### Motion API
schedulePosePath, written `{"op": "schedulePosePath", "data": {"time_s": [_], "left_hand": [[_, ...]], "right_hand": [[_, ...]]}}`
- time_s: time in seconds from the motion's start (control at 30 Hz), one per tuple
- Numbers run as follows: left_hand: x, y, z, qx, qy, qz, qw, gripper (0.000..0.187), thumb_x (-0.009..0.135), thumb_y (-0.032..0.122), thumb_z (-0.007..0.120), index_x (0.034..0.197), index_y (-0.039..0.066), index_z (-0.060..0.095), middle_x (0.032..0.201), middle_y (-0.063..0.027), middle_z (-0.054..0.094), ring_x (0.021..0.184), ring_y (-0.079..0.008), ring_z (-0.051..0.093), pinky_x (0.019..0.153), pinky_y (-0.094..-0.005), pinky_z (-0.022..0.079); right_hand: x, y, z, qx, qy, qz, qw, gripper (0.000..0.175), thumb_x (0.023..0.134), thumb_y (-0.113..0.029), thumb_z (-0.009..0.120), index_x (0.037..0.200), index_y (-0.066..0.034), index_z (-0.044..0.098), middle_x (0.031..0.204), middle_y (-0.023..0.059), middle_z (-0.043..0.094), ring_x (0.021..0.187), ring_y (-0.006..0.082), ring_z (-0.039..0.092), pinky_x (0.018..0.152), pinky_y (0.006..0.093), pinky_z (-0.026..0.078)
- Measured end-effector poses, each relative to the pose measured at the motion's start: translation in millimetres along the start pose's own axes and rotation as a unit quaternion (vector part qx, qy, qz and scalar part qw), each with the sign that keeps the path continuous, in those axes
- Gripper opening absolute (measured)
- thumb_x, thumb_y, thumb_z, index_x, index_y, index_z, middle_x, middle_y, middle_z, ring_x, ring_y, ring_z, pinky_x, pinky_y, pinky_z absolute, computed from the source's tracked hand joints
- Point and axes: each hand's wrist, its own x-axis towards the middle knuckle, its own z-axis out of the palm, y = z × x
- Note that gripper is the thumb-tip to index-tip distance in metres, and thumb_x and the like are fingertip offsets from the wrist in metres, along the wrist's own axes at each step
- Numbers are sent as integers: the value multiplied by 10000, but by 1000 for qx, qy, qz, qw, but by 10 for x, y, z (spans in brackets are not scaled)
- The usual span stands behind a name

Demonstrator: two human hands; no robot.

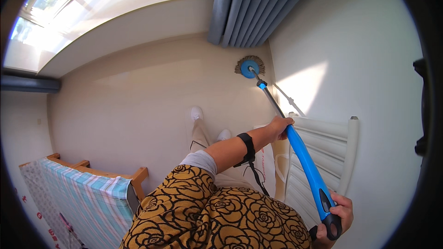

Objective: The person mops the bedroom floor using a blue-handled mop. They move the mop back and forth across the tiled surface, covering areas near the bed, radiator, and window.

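Observation:
A round-headed mop (pixel 304 159) with a blue and metal handle slants across the right side of the view. My left hand (pixel 281 128) is wrapped around the handle about midway, at the top of its blue grip section. Near the handle's end, beside the black hanging loop, my right hand (pixel 341 211) grips it with the fingers curled around. The mop's blue disc head (pixel 249 68) with its grey-brown fringe rests on the floor, close to the right wall and just below the curtain.
A blue-grey curtain (pixel 256 10) hangs in the far corner. A white slatted radiator-like panel (pixel 320 145) and a white bag with red writing (pixel 264 155) stand at right. Plaid cloth (pixel 90 186) covers a wooden-framed piece at left. A window (pixel 79 17) lies beyond the pale floor (pixel 131 103).

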Motion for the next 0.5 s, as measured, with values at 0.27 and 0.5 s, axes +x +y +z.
{"op": "schedulePosePath", "data": {"time_s": [0.27, 0.5], "left_hand": [[-635, 361, -901, -131, 95, 123, 979, 187, 894, 257, 584, 953, 81, 568, 848, -61, 608, 765, -178, 618, 718, -352, 542], [-877, 469, -2498, -244, 186, 242, 920, 140, 858, 214, 602, 897, 90, 551, 784, -50, 596, 712, -165, 608, 645, -353, 547]], "right_hand": [[407, 112, 455, 120, -136, 47, 982, 476, 746, -489, 691, 947, -95, 515, 1033, 204, 587, 981, 394, 634, 802, 448, 535], [851, 220, 1556, 190, -238, -60, 951, 447, 565, -105, 752, 972, -104, 567, 1114, 178, 624, 1024, 375, 646, 827, 406, 546]]}}
